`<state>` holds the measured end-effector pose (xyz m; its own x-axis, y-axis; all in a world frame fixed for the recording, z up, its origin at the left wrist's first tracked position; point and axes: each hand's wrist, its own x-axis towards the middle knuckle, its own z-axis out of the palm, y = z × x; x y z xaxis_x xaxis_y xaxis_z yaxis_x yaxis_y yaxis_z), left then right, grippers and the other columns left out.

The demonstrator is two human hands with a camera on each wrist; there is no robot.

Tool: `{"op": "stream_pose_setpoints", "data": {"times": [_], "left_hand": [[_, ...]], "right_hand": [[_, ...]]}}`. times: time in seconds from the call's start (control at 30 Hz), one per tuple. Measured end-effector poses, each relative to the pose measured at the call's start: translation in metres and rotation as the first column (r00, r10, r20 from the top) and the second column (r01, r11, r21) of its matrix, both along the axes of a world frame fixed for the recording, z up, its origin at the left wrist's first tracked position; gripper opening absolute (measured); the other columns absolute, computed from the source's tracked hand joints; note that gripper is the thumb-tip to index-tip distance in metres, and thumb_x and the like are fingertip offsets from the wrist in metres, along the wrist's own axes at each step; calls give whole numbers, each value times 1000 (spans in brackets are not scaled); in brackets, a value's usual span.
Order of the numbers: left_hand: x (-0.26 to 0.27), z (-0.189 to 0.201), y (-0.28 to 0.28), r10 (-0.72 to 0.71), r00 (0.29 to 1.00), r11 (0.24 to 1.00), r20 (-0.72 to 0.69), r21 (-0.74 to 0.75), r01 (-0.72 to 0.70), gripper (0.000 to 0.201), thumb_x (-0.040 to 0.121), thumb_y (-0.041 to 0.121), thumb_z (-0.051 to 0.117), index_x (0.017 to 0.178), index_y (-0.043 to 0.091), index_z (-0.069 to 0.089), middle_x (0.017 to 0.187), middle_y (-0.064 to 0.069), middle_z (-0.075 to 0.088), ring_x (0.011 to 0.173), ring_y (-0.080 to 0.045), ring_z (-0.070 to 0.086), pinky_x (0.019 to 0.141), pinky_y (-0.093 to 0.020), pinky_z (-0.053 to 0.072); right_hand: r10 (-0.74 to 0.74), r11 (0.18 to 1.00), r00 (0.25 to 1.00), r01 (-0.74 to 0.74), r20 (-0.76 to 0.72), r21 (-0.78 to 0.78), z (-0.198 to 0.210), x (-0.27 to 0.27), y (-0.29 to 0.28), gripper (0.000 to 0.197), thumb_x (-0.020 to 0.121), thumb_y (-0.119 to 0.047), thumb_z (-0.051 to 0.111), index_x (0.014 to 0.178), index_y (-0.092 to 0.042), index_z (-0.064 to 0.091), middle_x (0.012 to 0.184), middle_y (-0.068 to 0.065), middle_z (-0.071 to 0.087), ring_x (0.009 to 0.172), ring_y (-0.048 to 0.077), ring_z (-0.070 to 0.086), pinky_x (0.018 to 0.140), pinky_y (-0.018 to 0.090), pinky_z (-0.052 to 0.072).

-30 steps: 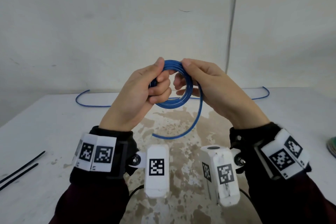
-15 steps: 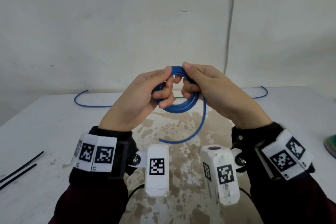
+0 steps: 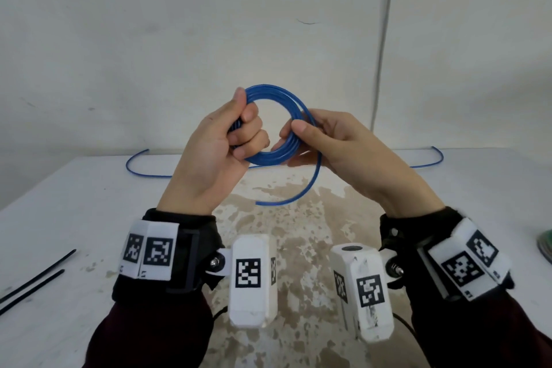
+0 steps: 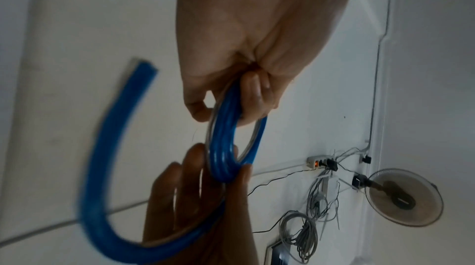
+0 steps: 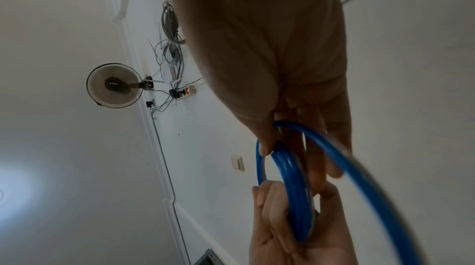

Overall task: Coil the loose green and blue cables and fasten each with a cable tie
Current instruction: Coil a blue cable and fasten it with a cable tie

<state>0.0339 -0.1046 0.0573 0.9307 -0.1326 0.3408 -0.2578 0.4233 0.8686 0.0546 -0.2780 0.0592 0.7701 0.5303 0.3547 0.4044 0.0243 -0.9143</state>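
Left hand (image 3: 215, 143) curled tight round the left side of the blue coil (image 3: 277, 125), right hand (image 3: 337, 143) pinching its right side, coil held up over the tabletop (image 3: 74, 203), loose end (image 3: 298, 188) hanging down, two black ties (image 3: 33, 284) near the left edge

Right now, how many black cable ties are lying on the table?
2. Both lie side by side at the table's left edge: one black cable tie farther back, the other black cable tie nearer. Their ends run out of frame; more may be hidden.

A wall fan (image 5: 114, 85) hangs beside a power strip (image 5: 187, 91).
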Motion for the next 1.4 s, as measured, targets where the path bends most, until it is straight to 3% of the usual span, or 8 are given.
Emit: {"op": "stream_pose_setpoints", "data": {"times": [0.43, 0.57, 0.73, 0.9, 1.03, 1.17, 1.27, 1.4], "left_hand": [[-1, 0, -6, 67, 998, 998, 16, -9, -67, 38, 102, 35, 30, 69, 16, 38, 47, 11, 24, 43, -6, 21, 73, -37, 7], [-2, 1, -10, 103, 993, 994, 48, -39, -102, 38, 103, 33, 28, 71, 15, 38, 49, 9, 22, 44, -8, 21, 67, -25, 40], [-1, -1, -12, 78, 995, 996, 65, -57, -74, 39, 103, 34, 26, 72, 15, 39, 51, 8, 25, 48, -10, 23, 68, -28, 26], [-4, 1, -16, 27, 997, 999, 66, 21, -28, 37, 103, 29, 25, 72, 14, 37, 52, 4, 29, 49, -14, 35, 67, -24, 41], [-9, 4, -11, -78, 996, 971, -37, 224, 84, 32, 94, 29, 34, 69, 10, 43, 50, -2, 41, 54, -24, 56, 68, -26, 50], [-11, 1, -10, -80, 993, 856, -86, 505, 113, 35, 92, 36, 41, 71, 9, 47, 47, 2, 35, 47, -21, 54, 81, -41, 43], [-10, 0, -14, -2, 999, 869, -37, 495, 21, 35, 98, 30, 39, 68, 12, 39, 50, 7, 25, 44, -14, 33, 74, -40, 32], [-6, 1, -11, 84, 996, 946, 5, 314, -82, 39, 101, 31, 35, 66, 15, 33, 53, 6, 21, 46, -12, 25, 51, -19, 27]], "right_hand": [[-52, 997, 998, 54, -44, 48, -2, 0, 7, 34, 104, -25, 33, 88, -12, 61, 81, 2, 69, 82, 14, 66, 77, 33, 56], [128, 974, 945, -63, -300, 217, -2, 1, 8, 46, 104, -33, 27, 96, -12, 67, 85, 3, 72, 88, 15, 66, 74, 27, 54], [213, 936, 890, -68, -403, 345, -2, 4, 8, 41, 102, -33, 32, 88, -14, 65, 78, -2, 68, 77, 9, 63, 77, 25, 47], [243, 913, 908, -95, -341, 397, 0, 8, 4, 39, 104, -30, 26, 78, -12, 50, 63, -2, 50, 74, 18, 53, 78, 25, 48], [161, 967, 950, -98, -269, 234, 3, 7, -6, 38, 103, -27, 28, 73, -11, 46, 56, -4, 33, 61, 15, 44, 66, 19, 43], [96, 992, 984, -107, -149, -69, 0, 4, -12, 39, 103, -30, 33, 72, -12, 50, 52, -8, 33, 60, 15, 40, 64, 19, 38], [40, 999, 982, -45, -185, -22, -1, 5, -5, 39, 103, -32, 33, 81, -9, 56, 53, -7, 36, 59, 15, 43, 69, 23, 46], [-10, 998, 979, 21, -202, 53, -4, 9, -3, 40, 104, -32, 31, 93, -9, 62, 63, -2, 57, 66, 15, 56, 75, 31, 52]]}}
